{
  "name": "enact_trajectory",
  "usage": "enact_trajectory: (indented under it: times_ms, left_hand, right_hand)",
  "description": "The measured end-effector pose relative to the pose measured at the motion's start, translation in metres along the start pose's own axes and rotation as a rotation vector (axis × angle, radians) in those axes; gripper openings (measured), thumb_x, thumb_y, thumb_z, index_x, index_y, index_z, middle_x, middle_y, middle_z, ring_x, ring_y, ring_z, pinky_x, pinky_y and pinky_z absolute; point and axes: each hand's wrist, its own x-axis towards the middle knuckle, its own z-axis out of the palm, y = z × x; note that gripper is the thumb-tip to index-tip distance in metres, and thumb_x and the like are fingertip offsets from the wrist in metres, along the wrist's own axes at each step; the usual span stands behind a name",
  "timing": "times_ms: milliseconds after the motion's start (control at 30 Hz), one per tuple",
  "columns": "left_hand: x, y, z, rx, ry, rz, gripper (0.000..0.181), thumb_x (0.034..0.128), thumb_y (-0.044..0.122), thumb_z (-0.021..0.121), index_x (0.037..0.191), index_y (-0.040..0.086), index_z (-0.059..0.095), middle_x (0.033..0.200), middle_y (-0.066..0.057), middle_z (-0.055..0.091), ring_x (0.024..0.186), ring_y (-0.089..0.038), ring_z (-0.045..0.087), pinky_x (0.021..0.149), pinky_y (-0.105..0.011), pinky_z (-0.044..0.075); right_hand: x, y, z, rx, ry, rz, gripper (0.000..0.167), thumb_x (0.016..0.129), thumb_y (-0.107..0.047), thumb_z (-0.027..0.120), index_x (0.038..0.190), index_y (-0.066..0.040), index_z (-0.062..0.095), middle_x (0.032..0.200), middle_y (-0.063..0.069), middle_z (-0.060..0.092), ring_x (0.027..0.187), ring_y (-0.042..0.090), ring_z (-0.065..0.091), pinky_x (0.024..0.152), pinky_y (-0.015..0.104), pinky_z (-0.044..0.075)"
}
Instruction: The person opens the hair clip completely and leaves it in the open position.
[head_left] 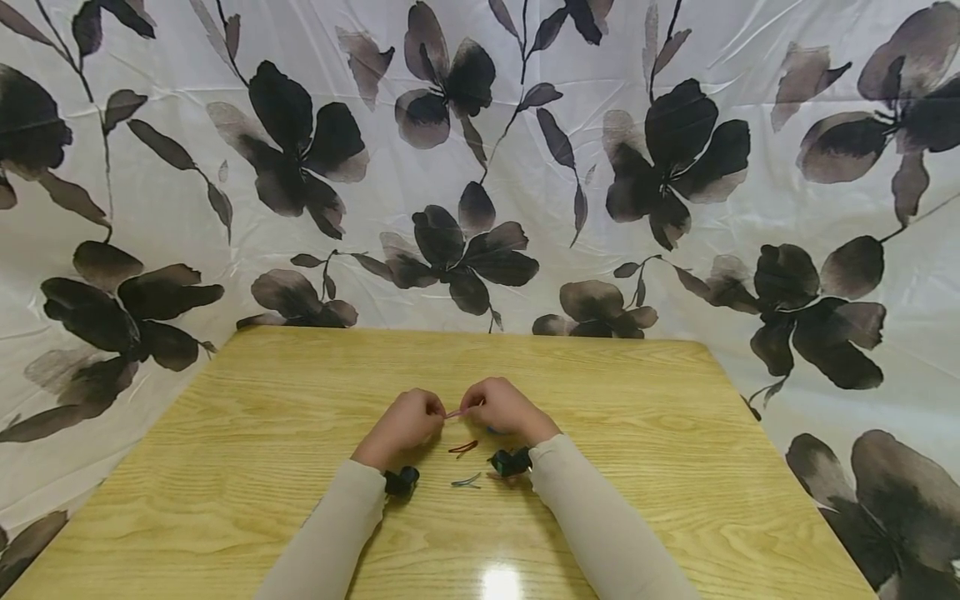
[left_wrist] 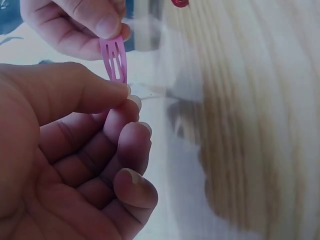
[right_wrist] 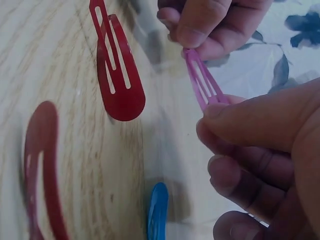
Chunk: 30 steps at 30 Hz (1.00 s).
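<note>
A pink snap hair clip (left_wrist: 115,60) is stretched between both hands above the table. My left hand (head_left: 411,419) pinches one end of it between thumb and forefinger, the other fingers loosely curled in the left wrist view. My right hand (head_left: 504,407) pinches the opposite end with thumb and forefinger. In the right wrist view the slotted middle of the pink clip (right_wrist: 204,80) shows between the two sets of fingertips. Below the hands lies a red snap hair clip (right_wrist: 124,100), its parts spread apart. A blue hair clip (right_wrist: 158,212) lies near the right hand.
Another reddish hair clip (right_wrist: 42,150) lies on the wooden table (head_left: 225,500). A greyish clip (head_left: 467,481) sits nearer the body, between the forearms. Black wrist cameras (head_left: 402,482) are strapped to both wrists. A floral cloth (head_left: 465,167) hangs behind the table.
</note>
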Motion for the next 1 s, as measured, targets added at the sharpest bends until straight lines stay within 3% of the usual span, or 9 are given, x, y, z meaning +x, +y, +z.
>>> enact_trajectory:
  times_ms: [267,533,767,1000]
  left_hand:
    - [0.001,-0.001,0.000,-0.061,-0.005,-0.003,0.011,0.0934,0.012,0.061,0.092,0.005,0.069,0.079,-0.008,0.063,0.059,-0.016,0.052,0.053,-0.028,0.043]
    - [0.003,-0.001,0.005,-0.029,0.053,0.011,0.011,0.0918,0.014,0.062,0.089,0.007,0.069,0.079,-0.003,0.063,0.061,-0.016,0.052,0.056,-0.028,0.043]
    - [0.004,0.001,0.006,-0.059,0.071,0.022,0.013,0.0942,0.017,0.062,0.090,0.008,0.070,0.076,-0.003,0.063,0.055,-0.014,0.052,0.054,-0.028,0.044]
    - [0.003,0.005,0.008,-0.029,0.080,0.052,0.014,0.0940,0.020,0.064,0.089,0.008,0.070,0.078,-0.006,0.065,0.057,-0.014,0.051,0.055,-0.027,0.044]
  right_hand:
    - [-0.004,0.008,0.003,0.072,0.038,0.063,0.012,0.094,-0.020,0.063,0.096,-0.018,0.075,0.098,-0.003,0.072,0.084,0.009,0.061,0.077,0.030,0.050]
    - [-0.012,0.012,0.006,0.158,0.083,0.085,0.013,0.095,-0.023,0.063,0.096,-0.020,0.075,0.096,-0.004,0.070,0.073,0.012,0.058,0.067,0.029,0.049]
    - [-0.017,0.016,0.009,0.235,0.126,0.111,0.013,0.094,-0.024,0.063,0.098,-0.020,0.075,0.099,-0.003,0.070,0.076,0.012,0.059,0.071,0.030,0.050]
    - [-0.023,0.015,0.010,0.273,0.159,0.112,0.014,0.094,-0.026,0.063,0.099,-0.018,0.075,0.101,-0.001,0.070,0.077,0.013,0.058,0.072,0.031,0.049]
